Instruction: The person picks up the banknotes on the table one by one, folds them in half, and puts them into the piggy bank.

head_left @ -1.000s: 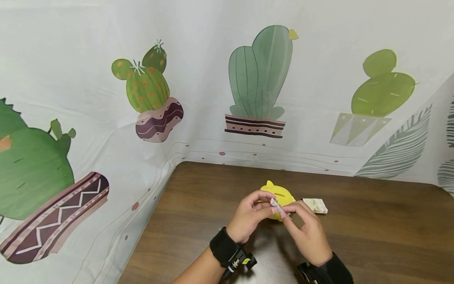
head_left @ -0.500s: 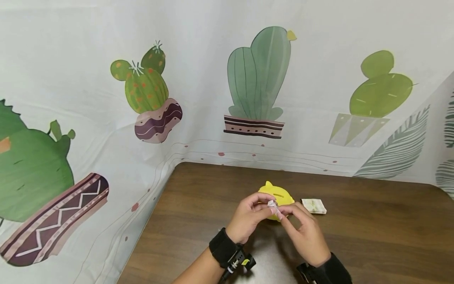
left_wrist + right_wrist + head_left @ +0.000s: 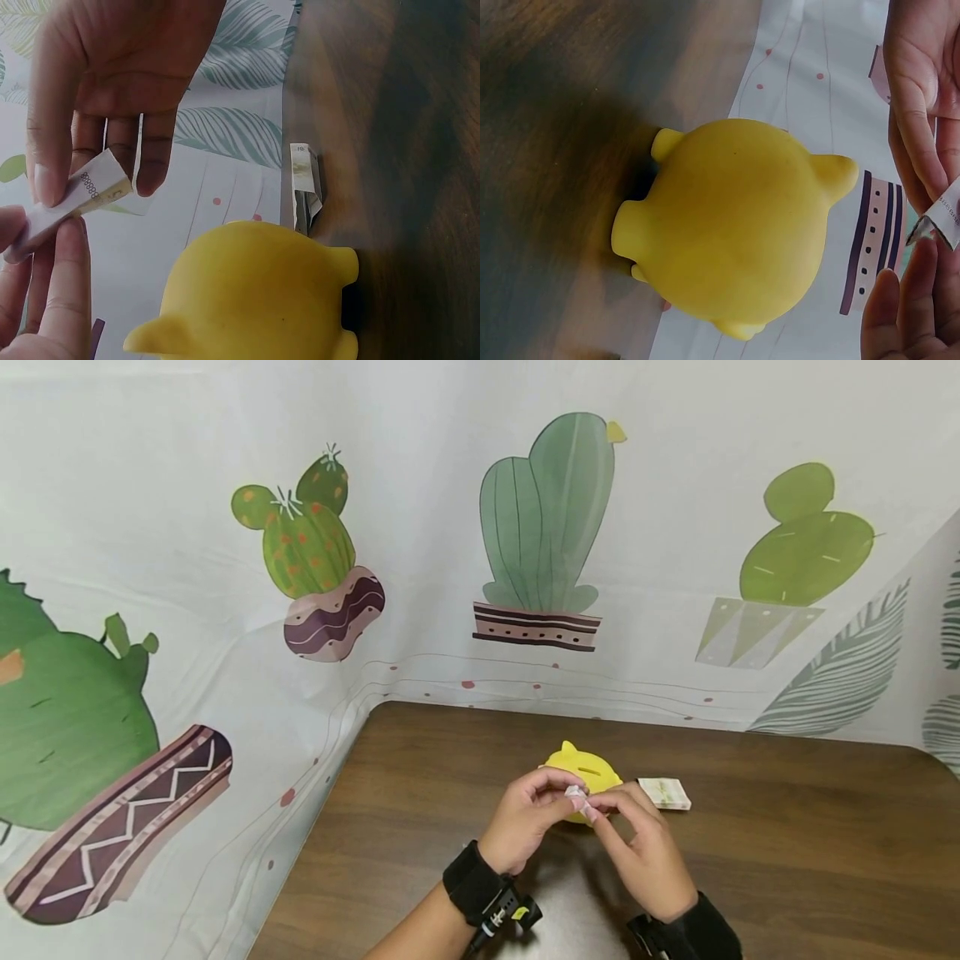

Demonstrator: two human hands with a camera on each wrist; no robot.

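Dark wood-grain tabletop (image 3: pixel 787 860) fills the lower right of the head view, its grain running left to right with a dull sheen near the person's wrists. White cloth printed with potted cacti and grey-green leaves (image 3: pixel 450 527) hangs behind the table as a backdrop and drapes past its left edge, folding at the corner.

Near the middle of the table stands a yellow piggy bank (image 3: pixel 596 768), slot on top, its feet on the wood. Just beside it, to the right, lies a small folded stack of banknotes (image 3: pixel 664 793).

In front of the piggy bank, the left hand (image 3: pixel 525 822) and the right hand (image 3: pixel 645 852) meet fingertip to fingertip, both pinching one folded banknote (image 3: pixel 577 793) held in the air above the wood. The left wrist view shows it creased between thumbs and fingers.
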